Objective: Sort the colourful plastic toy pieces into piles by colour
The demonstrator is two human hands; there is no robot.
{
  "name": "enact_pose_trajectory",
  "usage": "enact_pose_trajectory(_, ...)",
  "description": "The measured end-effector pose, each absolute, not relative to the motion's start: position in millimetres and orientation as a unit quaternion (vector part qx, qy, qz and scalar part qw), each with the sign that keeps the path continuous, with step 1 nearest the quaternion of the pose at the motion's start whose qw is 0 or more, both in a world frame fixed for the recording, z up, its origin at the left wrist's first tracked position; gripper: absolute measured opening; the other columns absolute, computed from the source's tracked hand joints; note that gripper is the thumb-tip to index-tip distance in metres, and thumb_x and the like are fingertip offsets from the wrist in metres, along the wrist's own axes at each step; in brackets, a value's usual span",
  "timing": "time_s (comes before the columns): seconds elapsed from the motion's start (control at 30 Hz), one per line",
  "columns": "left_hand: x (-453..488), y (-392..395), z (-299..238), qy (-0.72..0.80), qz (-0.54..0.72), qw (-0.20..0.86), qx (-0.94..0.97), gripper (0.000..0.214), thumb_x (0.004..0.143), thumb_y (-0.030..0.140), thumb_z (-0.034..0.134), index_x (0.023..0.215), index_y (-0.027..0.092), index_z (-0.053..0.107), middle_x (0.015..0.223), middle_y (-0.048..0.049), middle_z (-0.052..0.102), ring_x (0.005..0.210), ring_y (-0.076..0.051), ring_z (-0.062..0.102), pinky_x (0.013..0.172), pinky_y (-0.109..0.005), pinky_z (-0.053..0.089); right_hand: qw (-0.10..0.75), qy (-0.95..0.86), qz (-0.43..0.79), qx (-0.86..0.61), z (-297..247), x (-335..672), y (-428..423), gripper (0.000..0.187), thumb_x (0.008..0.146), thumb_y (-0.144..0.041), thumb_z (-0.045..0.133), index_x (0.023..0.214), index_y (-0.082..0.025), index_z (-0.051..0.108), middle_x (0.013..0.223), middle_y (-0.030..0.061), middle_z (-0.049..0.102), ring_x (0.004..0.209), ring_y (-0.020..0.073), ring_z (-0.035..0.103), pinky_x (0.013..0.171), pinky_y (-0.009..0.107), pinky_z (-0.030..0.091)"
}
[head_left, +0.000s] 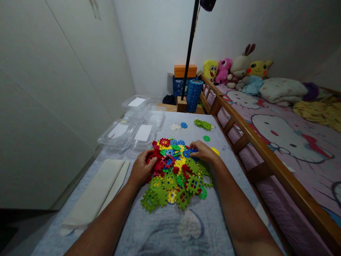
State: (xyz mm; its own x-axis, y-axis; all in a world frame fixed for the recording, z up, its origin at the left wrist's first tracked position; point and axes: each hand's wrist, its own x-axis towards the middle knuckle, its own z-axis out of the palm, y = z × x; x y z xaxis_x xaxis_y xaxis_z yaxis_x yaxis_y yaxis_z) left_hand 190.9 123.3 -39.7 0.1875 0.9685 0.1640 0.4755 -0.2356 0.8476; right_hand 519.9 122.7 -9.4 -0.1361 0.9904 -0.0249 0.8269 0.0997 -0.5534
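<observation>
A heap of plastic interlocking building pieces in red, green, yellow and blue lies on the cloth-covered table between my hands. At its left side, my left hand curls around a cluster of red interlocking pieces. My right hand reaches in from the other side, its fingers closed at a blue interlocking piece; the fingertips are partly hidden. Square green lattice pieces spread along the near edge of the heap. Round, notched yellow discs are mixed in.
Several clear lidded containers with white labels stand at the back left. Folded cream cloth lies at left. Beyond the heap are a joined green stack, a blue disc and a green disc. A wooden bed rail borders the right.
</observation>
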Motion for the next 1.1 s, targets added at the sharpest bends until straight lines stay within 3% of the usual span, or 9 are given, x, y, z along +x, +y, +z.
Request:
enact_pose_trajectory(0.17, 191.0, 122.6, -38.1, 0.516, 0.372, 0.333, 0.696, 0.046, 0.085, 0.05, 0.058, 0.118, 0.019, 0.065, 0.118, -0.0105, 0.07, 0.113, -0.03, 0.064, 0.103, -0.048, 0.047, 0.271, -0.658, 0.291, -0.64, -10.6, 522.4, 121.9, 0.011, 0.068, -0.024, 0.071, 0.076, -0.018, 0.066, 0.078, 0.0004, 0.061, 0.075, 0.0156, 0.055, 0.065, 0.025, 0.04)
enact_pose_trajectory(0.33, 191.5, 120.8, -33.3, 0.516, 0.364, 0.332, 0.7, 0.044, 0.086, 0.048, 0.057, 0.118, 0.019, 0.066, 0.117, -0.0095, 0.071, 0.112, -0.029, 0.064, 0.102, -0.047, 0.048, 0.395, -0.547, 0.378, -0.635, -10.3, 525.3, 130.9, 0.02, 0.069, -0.037, 0.068, 0.071, -0.019, 0.06, 0.061, -0.003, 0.056, 0.056, 0.0122, 0.049, 0.05, 0.023, 0.037)
enact_pose_trajectory(0.53, 190.9, 120.1, -34.6, 0.513, 0.377, 0.331, 0.696, 0.042, 0.086, 0.048, 0.058, 0.117, 0.02, 0.066, 0.116, -0.0091, 0.071, 0.111, -0.028, 0.065, 0.102, -0.046, 0.048, 0.519, -0.435, 0.349, -0.647, -14.3, 515.7, 176.3, 0.022, 0.065, -0.03, 0.064, 0.08, -0.024, 0.049, 0.06, -0.0067, 0.053, 0.051, 0.0126, 0.054, 0.045, 0.022, 0.042)
enact_pose_trajectory(0.7, 190.8, 120.6, -35.9, 0.511, 0.378, 0.333, 0.696, 0.042, 0.086, 0.047, 0.059, 0.117, 0.02, 0.066, 0.117, -0.0094, 0.071, 0.112, -0.029, 0.064, 0.102, -0.047, 0.048, 0.493, -0.418, 0.339, -0.684, -11.7, 506.4, 226.4, 0.017, 0.064, -0.019, 0.058, 0.076, -0.023, 0.047, 0.066, -0.0045, 0.054, 0.06, 0.0132, 0.061, 0.052, 0.022, 0.048)
enact_pose_trajectory(0.87, 190.2, 121.3, -36.7, 0.51, 0.382, 0.325, 0.699, 0.04, 0.086, 0.047, 0.06, 0.115, 0.021, 0.067, 0.115, -0.0088, 0.071, 0.111, -0.029, 0.065, 0.101, -0.046, 0.049, 0.45, -0.439, 0.25, -0.737, -18.4, 507.9, 267.3, 0.013, 0.061, -0.017, 0.053, 0.073, -0.021, 0.053, 0.069, -0.0007, 0.059, 0.068, 0.0148, 0.06, 0.064, 0.024, 0.05)
enact_pose_trajectory(1.1, 189.9, 121.5, -41.4, 0.507, 0.384, 0.339, 0.693, 0.041, 0.087, 0.047, 0.06, 0.118, 0.02, 0.066, 0.117, -0.0093, 0.071, 0.112, -0.029, 0.064, 0.099, -0.045, 0.05, 0.378, -0.499, 0.163, -0.762, -27.4, 509.3, 281.0, 0.029, 0.062, -0.015, 0.052, 0.083, -0.019, 0.071, 0.089, 0.0078, 0.074, 0.094, 0.0225, 0.066, 0.089, 0.031, 0.05)
